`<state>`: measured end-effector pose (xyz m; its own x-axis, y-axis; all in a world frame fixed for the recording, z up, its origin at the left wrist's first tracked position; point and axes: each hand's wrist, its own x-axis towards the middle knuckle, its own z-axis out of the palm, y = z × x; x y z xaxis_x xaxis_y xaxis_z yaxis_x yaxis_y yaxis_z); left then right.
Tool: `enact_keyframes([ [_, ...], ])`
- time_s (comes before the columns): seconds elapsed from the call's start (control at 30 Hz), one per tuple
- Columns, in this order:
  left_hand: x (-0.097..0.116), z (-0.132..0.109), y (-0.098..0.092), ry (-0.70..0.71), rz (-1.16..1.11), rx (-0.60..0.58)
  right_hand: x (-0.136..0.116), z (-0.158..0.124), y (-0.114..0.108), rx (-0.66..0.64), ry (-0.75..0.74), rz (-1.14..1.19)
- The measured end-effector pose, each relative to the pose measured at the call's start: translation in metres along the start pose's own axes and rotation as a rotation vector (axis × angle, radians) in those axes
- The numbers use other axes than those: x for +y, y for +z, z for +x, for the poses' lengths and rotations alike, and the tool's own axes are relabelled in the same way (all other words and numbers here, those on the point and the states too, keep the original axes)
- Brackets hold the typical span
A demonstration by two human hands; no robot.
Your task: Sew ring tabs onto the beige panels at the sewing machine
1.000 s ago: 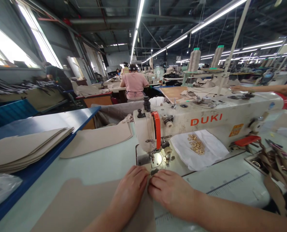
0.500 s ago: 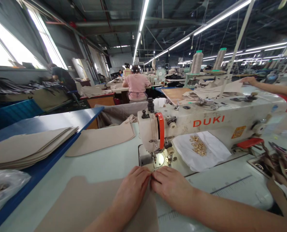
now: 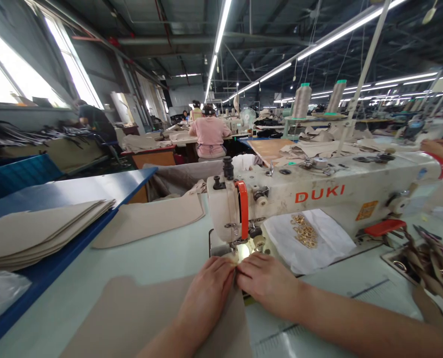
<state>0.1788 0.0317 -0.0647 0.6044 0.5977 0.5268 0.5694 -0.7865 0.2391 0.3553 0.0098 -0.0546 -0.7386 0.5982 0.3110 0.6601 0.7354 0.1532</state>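
A beige fabric piece point(image 3: 150, 318) lies flat on the pale green sewing table, its edge reaching under the head of the sewing machine point(image 3: 230, 211). My left hand point(image 3: 210, 291) rests on it with fingers bent and pressed together at the edge, just in front of the needle area. Close against it, my right hand point(image 3: 264, 281) pinches the same edge from the other side. The fingertips of both hands nearly meet, and they partly hide the fabric between them. A light shines on the needle plate point(image 3: 243, 250) just beyond.
Gold metal rings point(image 3: 304, 231) lie on a white cloth point(image 3: 333, 248) under the machine arm. Beige panels point(image 3: 38, 228) are stacked at left near a plastic bag point(image 3: 3, 296). Another panel point(image 3: 150, 219) lies behind. Scissors and straps point(image 3: 435, 268) are at right. A co-worker's hand point(image 3: 435, 147) shows beyond.
My hands stay at the fabric edge with only slight movement. The view has shifted a little. At right, the co-worker's hand has moved away from the beige pieces, further right.
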Motion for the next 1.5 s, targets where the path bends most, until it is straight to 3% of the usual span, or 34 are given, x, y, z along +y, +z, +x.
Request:
enact_keyframes([
  [0.23,-0.011,0.014,0.008,0.007,0.02,0.05,0.014,0.002,0.003,-0.015,0.049,0.037],
  [0.87,-0.019,0.018,0.01,-0.021,-0.009,0.11,0.016,0.004,0.006,-0.052,0.102,0.109],
  [1.23,-0.017,0.014,0.007,0.016,0.007,0.072,0.013,0.001,0.007,-0.001,0.099,0.091],
  [1.5,-0.014,0.003,-0.001,0.118,0.179,-0.099,0.01,-0.003,0.006,-0.003,-0.023,0.09],
])
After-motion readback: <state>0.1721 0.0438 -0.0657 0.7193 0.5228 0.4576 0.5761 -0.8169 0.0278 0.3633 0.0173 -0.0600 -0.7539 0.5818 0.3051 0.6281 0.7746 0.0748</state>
